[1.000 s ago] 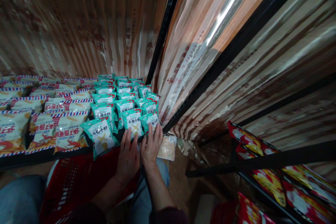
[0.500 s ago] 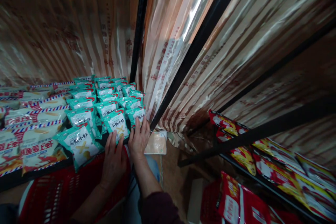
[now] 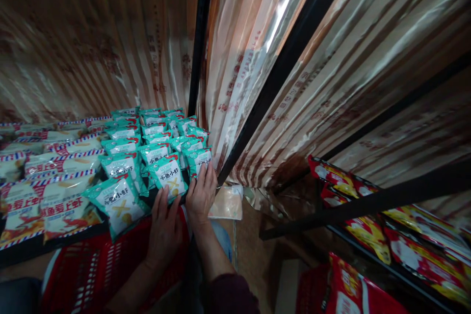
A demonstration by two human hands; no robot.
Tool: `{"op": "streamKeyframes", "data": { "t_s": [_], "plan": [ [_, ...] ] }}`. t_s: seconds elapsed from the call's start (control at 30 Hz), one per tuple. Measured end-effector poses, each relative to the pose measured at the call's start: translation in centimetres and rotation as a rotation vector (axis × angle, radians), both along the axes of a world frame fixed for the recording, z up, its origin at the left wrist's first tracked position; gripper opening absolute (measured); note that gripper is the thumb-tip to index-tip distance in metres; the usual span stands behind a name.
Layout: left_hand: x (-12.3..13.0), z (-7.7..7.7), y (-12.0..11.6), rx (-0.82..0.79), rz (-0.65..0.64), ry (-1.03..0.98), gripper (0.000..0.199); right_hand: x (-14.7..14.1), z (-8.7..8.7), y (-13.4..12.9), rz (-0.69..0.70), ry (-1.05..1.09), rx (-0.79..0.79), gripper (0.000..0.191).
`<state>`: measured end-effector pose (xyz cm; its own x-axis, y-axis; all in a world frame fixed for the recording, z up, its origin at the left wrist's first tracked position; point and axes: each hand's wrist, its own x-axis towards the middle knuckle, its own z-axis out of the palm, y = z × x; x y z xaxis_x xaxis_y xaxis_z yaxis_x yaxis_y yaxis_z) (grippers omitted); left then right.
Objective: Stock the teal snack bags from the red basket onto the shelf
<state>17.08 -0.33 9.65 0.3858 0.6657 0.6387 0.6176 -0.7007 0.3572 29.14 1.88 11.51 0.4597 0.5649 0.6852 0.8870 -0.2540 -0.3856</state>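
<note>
- The teal packets (image 3: 156, 156) are stood in close rows on the black shelf (image 3: 22, 251), toward 11 o'clock from the hands.
- The front middle teal packet (image 3: 168, 177) is touched low on its face by the fingertips of the left hand (image 3: 165, 223); this hand is unclenched, with its fingers extended.
- The front right teal packet (image 3: 201, 159) is touched by the fingertips of the right hand (image 3: 201, 195), which is also unclenched, its fingers pointed toward 12 o'clock.
- The front left teal packet (image 3: 118, 204) is tilted and partly hung over the shelf's front edge, at 10 o'clock from the left hand.
- Striped-edge packets (image 3: 66, 210) are laid in rows beside the teal ones, toward 9 o'clock.
- A red basket (image 3: 99, 267) is seen below the shelf, at 8 o'clock from the left hand; its far part is hidden.
- A flat pale packet (image 3: 227, 204) is seen just beside the right hand, toward 4 o'clock.
- Red and yellow packets (image 3: 368, 235) are held on a rack (image 3: 371, 250) well apart, between 3 and 4 o'clock.
- Wrinkled printed sheeting (image 3: 235, 59) is crossed by a black bar (image 3: 283, 68) toward 1 o'clock.
</note>
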Motion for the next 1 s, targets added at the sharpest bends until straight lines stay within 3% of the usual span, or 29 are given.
{"op": "streamKeyframes", "data": {
  "t_s": [0.43,1.0],
  "plan": [
    [0.3,0.2,-0.6,0.008,0.004,0.020,0.042,-0.3,-0.5,-1.5,0.050,-0.044,-0.030,0.054],
    [-1.9,0.8,-1.8,-0.051,-0.009,-0.013,0.044,-0.3,-0.1,-1.8,0.142,-0.170,0.095,0.051]
  ]
}}
